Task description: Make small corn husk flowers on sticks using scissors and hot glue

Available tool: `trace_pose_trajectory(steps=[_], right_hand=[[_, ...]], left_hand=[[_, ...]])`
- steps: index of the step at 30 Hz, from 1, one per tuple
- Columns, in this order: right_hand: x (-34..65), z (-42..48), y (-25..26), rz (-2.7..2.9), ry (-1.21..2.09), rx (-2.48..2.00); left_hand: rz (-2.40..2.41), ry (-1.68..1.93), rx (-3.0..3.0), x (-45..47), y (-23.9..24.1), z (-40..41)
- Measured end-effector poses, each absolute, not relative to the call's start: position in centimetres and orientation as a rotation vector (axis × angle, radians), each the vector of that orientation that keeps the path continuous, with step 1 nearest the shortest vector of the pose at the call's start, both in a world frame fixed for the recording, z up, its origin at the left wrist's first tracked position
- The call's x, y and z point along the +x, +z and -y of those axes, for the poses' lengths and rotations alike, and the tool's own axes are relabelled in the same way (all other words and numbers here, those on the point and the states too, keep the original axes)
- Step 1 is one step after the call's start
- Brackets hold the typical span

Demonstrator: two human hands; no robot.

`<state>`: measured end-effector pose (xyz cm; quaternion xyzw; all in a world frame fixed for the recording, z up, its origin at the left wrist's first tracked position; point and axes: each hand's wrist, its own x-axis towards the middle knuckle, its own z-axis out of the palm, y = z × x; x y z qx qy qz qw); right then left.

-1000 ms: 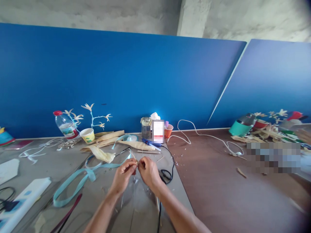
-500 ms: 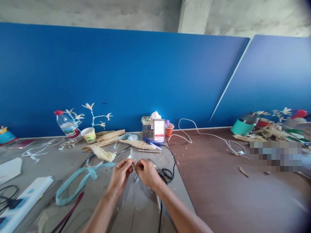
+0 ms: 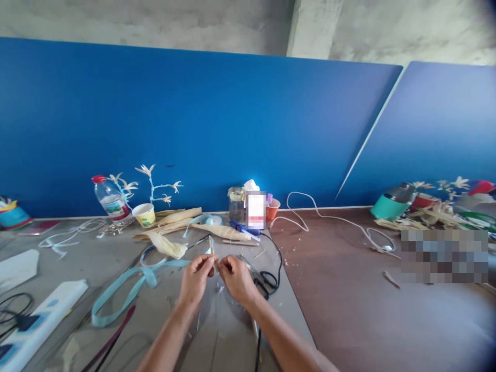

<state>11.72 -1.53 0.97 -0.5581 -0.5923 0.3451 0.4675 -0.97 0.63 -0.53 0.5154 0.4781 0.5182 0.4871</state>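
Left hand and right hand, each grip pinching a slender tan strip, in front of the blue tool on the worktop.

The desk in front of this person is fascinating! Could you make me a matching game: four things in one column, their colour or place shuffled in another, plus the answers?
Things:
1. thin pale strip
2. plastic bottle
3. power strip
4. ribbon

Colour or place:
A. white with blue patches
B. light blue, lying in a loop
C. at the fingertips of the left hand
D. topped with a red cap

Right pairs: 1-C, 2-D, 3-A, 4-B
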Motion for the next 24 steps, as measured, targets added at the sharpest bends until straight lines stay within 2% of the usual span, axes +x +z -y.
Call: trace_pose_trajectory(steps=[7, 12, 24], right_hand=[[13.4, 0.5, 1.6, 1.081, 1.276, -1.048], [13.8, 0.3, 1.8, 1.052, 1.522, -0.862], [13.3, -0.1, 0.2, 1.079, 1.3, -1.137]], left_hand=[[-1.015, 1.118, 1.316, -0.7, 1.1, 0.3], [-0.946, 1.031, 1.432, -0.3, 1.7, 0.9], [-0.953, 0.926, 1.75, 0.0, 1.6, 1.0]])
